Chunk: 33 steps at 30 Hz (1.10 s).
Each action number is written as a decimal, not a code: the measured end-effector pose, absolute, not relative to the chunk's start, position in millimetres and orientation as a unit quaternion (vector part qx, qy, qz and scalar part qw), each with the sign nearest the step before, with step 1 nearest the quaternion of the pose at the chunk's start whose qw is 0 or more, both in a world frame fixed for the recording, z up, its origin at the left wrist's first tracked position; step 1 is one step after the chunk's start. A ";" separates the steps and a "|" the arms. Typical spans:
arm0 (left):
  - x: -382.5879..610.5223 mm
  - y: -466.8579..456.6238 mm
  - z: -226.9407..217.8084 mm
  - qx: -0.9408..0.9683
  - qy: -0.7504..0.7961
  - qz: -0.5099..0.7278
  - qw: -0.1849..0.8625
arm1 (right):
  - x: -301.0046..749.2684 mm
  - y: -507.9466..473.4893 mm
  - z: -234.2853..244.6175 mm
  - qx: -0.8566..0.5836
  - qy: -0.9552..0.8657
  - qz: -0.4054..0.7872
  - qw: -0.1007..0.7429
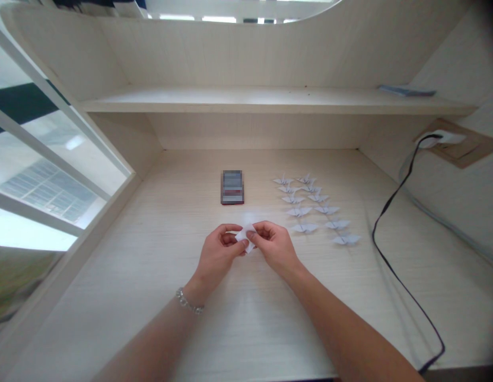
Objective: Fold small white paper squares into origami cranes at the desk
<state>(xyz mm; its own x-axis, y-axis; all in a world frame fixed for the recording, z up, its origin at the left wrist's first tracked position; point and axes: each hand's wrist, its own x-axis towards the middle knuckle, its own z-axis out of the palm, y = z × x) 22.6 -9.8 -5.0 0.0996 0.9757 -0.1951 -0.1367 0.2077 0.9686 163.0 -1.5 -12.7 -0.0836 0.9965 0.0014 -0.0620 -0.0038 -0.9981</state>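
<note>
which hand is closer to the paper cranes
Right. The right hand is just left of the nearest origami crane, not touching it; the left hand is farther left, on the right hand's far side.

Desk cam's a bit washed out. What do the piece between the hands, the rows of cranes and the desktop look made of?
The folded piece looks like thin white paper, matte, with sharp creases. The origami cranes look like similar pale, unglossy paper. The desktop seems a wood-grain laminate, with faint regular grain and a slight sheen, though painted wood is possible.
</note>
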 end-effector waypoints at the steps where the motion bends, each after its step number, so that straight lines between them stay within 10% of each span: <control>1: 22.8 -10.0 -4.8 0.428 0.487 0.461 0.606 | 163.0 -1.8 -12.4 -0.462 -0.506 0.533 0.496; 33: 24.3 -12.4 -1.5 0.405 0.450 0.432 0.669 | 164.2 -1.7 -10.3 -0.496 -0.509 0.477 0.517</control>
